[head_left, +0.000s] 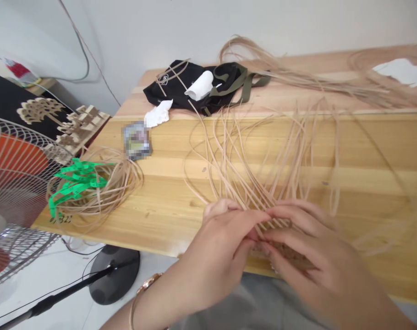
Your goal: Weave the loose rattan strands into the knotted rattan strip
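- in the head view, the only one, the woven piece [275, 224] sits close to the near edge of the table [167, 197], under and between the two hands, with pale strands [229, 172] fanning away from it.
- the left hand [222, 243] is closed to a pinch, thumb and forefinger almost meeting on the pale strands at the weave; exactly which ones, i cannot tell, as the tips hide them.
- the right hand [308, 247] curls over the other side, nearly closed, its thumb and fingers holding the woven piece right beside the left fingertips.
- the likeliest slip is a wrong strand caught or one skipped, because so many cross and the fingers cover the working spot.
- if either pinch loosens, the springy-looking ends could slacken the weave, since i see nothing but the hands steadying it.
- a hard tug or sharp bend might split a strand, if they are as dry as they look.
- long ends reach towards the black bag [191, 106] and its white paper roll [201, 85]; a snag there could drag things or jerk the weave.
- the coil with green strips [79, 178] lies near the fan [19, 197], so stray loops might hook on its guard if shifted.
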### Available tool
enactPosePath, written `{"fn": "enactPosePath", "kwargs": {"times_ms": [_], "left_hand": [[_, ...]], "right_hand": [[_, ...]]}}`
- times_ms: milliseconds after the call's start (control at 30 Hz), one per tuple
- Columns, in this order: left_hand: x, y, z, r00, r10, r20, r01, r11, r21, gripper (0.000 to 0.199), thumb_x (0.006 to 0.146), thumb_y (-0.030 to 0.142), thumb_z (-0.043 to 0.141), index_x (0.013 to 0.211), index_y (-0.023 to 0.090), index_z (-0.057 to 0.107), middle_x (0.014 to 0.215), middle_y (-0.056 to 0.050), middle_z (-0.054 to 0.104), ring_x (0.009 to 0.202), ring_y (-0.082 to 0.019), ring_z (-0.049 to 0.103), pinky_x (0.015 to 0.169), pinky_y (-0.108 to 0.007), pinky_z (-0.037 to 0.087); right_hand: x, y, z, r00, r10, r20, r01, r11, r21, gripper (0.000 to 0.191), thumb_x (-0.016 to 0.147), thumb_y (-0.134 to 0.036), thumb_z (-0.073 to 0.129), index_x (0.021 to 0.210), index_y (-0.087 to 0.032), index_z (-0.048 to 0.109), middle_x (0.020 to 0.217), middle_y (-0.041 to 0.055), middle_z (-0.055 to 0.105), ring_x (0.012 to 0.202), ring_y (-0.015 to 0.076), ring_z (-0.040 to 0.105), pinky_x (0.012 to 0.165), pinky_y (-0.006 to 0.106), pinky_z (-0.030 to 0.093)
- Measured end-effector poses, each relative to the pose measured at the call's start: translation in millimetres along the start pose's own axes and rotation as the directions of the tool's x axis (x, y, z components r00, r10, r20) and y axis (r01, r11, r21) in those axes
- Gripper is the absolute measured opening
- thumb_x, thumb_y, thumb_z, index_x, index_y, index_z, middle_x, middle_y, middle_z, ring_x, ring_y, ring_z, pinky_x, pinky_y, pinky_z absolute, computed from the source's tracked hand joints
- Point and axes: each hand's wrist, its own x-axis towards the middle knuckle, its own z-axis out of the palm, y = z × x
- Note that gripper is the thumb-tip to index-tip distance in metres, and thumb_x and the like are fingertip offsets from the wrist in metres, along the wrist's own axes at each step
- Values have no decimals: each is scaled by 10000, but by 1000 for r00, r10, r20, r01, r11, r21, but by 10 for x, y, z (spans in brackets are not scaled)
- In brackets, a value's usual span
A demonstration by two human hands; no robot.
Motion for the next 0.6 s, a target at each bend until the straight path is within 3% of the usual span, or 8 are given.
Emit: {"fn": "enactPosePath", "kwargs": {"times_ms": [300,600], "left_hand": [[-111,-26,-117,998,-70,-8,70,997,32,391,802,-40,509,1053,254,570,850,20,633,900,-177,525,830,-339,350],[-95,15,-50,999,-35,-27,37,993,114,239,799,33,585,961,206,614,893,-15,629,956,-201,487,852,-363,367]], "right_hand": [[12,113,-59,985,90,147,-108,987,117,190,885,-259,524,796,-272,691,1052,55,637,1104,282,514,838,472,484],[55,99,-85,957,195,213,-249,931,267,123,849,-244,566,845,-281,683,1014,44,652,1032,247,580,843,414,494]]}}
